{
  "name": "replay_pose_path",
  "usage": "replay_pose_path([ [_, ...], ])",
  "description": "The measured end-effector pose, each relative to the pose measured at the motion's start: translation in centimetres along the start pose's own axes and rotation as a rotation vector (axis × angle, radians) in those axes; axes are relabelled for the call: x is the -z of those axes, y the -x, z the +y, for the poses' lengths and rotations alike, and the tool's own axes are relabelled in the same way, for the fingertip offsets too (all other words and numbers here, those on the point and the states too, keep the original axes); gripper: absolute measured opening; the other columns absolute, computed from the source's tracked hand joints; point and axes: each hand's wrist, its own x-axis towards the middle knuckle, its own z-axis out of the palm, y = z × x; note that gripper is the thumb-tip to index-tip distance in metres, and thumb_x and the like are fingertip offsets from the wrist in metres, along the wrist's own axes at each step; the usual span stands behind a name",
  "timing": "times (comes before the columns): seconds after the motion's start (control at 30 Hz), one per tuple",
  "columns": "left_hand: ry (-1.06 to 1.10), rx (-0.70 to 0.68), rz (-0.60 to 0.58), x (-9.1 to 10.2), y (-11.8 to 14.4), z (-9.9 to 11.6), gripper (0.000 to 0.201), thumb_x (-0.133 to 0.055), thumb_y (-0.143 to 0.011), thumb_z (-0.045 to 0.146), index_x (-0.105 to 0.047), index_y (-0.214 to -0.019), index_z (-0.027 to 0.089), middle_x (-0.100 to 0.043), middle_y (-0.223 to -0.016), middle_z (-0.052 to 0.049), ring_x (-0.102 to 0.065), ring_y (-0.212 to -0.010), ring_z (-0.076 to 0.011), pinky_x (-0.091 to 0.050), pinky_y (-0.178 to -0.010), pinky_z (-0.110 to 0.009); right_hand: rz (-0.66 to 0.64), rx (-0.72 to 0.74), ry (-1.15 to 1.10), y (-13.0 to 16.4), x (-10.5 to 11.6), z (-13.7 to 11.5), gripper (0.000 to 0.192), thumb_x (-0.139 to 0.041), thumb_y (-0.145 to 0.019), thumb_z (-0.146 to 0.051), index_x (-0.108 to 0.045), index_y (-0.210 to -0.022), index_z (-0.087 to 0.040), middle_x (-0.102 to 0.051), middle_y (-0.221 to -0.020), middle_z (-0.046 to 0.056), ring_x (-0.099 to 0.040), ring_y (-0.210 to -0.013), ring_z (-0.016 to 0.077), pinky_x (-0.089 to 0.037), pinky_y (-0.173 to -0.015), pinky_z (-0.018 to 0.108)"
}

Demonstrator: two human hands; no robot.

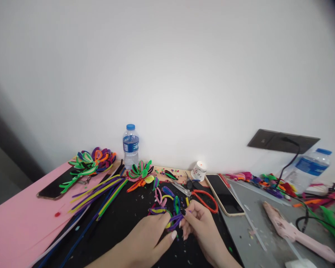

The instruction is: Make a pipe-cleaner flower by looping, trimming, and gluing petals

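"One left hand [152, 234], one right hand [200, 221], both yours: how entered?"

"Close together, fingers of both pinching one multicoloured looped pipe-cleaner piece [176, 204], held between them over the black mat [131, 221]."

"And beyond your fingers?"

"One pair of orange-handled scissors [195, 192]; one pale-edged phone [225, 195], to their right; one looped pipe-cleaner flower [141, 171], left of your piece; one paper cup [198, 172]; one blue-capped water bottle [131, 145], behind the flower; one white wall [167, 74]."
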Motion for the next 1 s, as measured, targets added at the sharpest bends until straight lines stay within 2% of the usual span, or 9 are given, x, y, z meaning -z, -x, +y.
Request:
replay_pose_path([
  [0.2,-0.080,0.116,-0.002,-0.9,-0.6,-0.8,0.020,-0.029,-0.089,0.027,-0.048,-0.086,0.019,-0.061,-0.080,-0.003,-0.059,-0.072,-0.0177,-0.038,-0.058,-0.024,0.006,0.020,-0.149,0.3,-0.4,0.0,0.029,-0.066,-0.070,-0.034,-0.042,-0.069,-0.017,-0.061,-0.055,-0.001,-0.055,-0.041,0.0091,-0.045,-0.042,0.019],
  [0.33,-0.094,0.168,-0.011,-0.9,-0.8,-1.0,0.023,-0.029,-0.090,0.026,-0.050,-0.086,0.018,-0.062,-0.080,-0.004,-0.059,-0.073,-0.0173,-0.039,-0.059,-0.023,-0.003,0.027,-0.176,0.4,-0.4,0.1,0.028,-0.066,-0.071,-0.032,-0.042,-0.069,-0.017,-0.062,-0.058,0.001,-0.058,-0.046,0.0100,-0.046,-0.045,0.019],
  [0.53,-0.029,0.128,0.022,-0.6,-0.6,-1.2,0.027,-0.026,-0.090,0.025,-0.051,-0.083,0.018,-0.062,-0.080,-0.004,-0.058,-0.073,-0.0154,-0.041,-0.064,-0.022,-0.019,0.050,-0.118,0.4,-0.2,0.1,0.027,-0.065,-0.072,-0.032,-0.044,-0.069,-0.016,-0.062,-0.058,0.000,-0.058,-0.046,0.0101,-0.047,-0.045,0.020],
  [0.7,-0.080,0.125,0.041,-0.6,-0.7,-1.3,0.028,-0.027,-0.090,0.022,-0.052,-0.080,0.018,-0.062,-0.080,-0.003,-0.058,-0.073,-0.0154,-0.040,-0.062,-0.022,-0.021,0.060,0.030,0.0,0.3,0.0,0.027,-0.065,-0.070,-0.036,-0.047,-0.068,-0.016,-0.061,-0.056,0.000,-0.056,-0.044,0.0110,-0.047,-0.044,0.023],
  [1.0,-0.137,0.064,0.032,-0.8,-0.8,-2.0,0.026,-0.030,-0.090,0.026,-0.052,-0.079,0.018,-0.061,-0.081,-0.001,-0.057,-0.073,-0.0150,-0.040,-0.063,-0.022,-0.040,0.054,0.153,-0.5,0.5,-0.4,0.028,-0.065,-0.069,-0.038,-0.047,-0.066,-0.016,-0.061,-0.054,0.000,-0.052,-0.038,0.0091,-0.043,-0.040,0.021],
])
